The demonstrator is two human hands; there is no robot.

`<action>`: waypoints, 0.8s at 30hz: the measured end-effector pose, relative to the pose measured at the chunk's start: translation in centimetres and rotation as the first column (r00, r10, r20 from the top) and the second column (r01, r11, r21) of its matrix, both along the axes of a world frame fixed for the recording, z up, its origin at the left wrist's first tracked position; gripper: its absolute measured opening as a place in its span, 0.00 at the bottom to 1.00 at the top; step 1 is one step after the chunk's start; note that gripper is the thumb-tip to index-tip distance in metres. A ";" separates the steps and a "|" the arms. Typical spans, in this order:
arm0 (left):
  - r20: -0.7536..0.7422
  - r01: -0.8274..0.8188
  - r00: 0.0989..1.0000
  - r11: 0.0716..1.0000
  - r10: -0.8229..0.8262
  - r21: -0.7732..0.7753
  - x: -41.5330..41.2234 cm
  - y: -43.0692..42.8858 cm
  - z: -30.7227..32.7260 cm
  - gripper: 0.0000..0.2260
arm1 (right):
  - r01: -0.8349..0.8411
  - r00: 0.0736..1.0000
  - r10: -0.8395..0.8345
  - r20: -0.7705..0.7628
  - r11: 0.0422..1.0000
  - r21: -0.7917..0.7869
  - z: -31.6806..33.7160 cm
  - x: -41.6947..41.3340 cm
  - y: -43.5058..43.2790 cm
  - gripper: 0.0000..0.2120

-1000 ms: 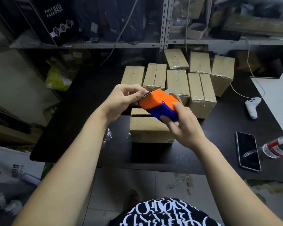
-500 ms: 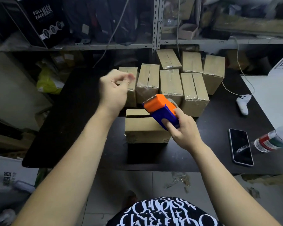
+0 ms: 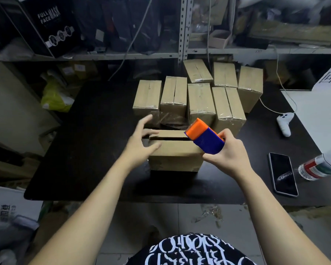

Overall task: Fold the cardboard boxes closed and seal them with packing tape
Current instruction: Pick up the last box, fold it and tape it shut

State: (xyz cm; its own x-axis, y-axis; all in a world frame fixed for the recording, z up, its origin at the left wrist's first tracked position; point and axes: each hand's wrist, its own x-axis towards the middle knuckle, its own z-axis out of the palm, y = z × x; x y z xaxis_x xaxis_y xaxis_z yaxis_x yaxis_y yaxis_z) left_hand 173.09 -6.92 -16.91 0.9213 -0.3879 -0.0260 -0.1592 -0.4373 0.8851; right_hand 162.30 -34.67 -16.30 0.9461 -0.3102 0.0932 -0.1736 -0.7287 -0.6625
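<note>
Left hand has dropped, fingers now spread loose over the left end of the cardboard box on the table. Right hand grips the tape dispenser at its right end.

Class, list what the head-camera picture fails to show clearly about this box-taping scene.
1. Head view: how much tape remains, hidden by the tape dispenser housing and the right hand gripping it.
2. Head view: left end of the front cardboard box, covered by the motion-blurred left hand.
3. Head view: the bottle, partly cut off by the right edge.
</note>
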 end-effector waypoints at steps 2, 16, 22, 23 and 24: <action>0.038 -0.017 0.999 0.997 0.014 0.072 -0.1 -0.1 -1.5 0.42 | -0.007 1.000 0.008 0.021 0.999 -0.050 0.0 0.2 0.1 0.29; 0.015 -0.127 0.992 0.989 0.128 -0.075 -0.2 -0.3 -4.7 0.39 | -0.062 0.997 0.073 0.034 0.962 -0.266 1.8 3.2 0.3 0.35; -0.025 -0.206 0.978 0.948 0.207 -0.244 -1.1 -0.6 -5.2 0.37 | -0.095 0.992 0.117 0.043 0.936 -0.339 3.3 4.0 -0.3 0.30; -0.038 -0.217 0.976 0.941 0.215 -0.261 -1.3 -0.7 -5.2 0.37 | -0.108 0.993 0.120 0.015 0.935 -0.337 3.6 4.1 -0.5 0.29; -0.052 -0.226 0.974 0.935 0.220 -0.273 -1.3 -0.8 -5.3 0.37 | -0.120 0.992 0.122 -0.014 0.940 -0.320 3.7 4.3 -0.6 0.28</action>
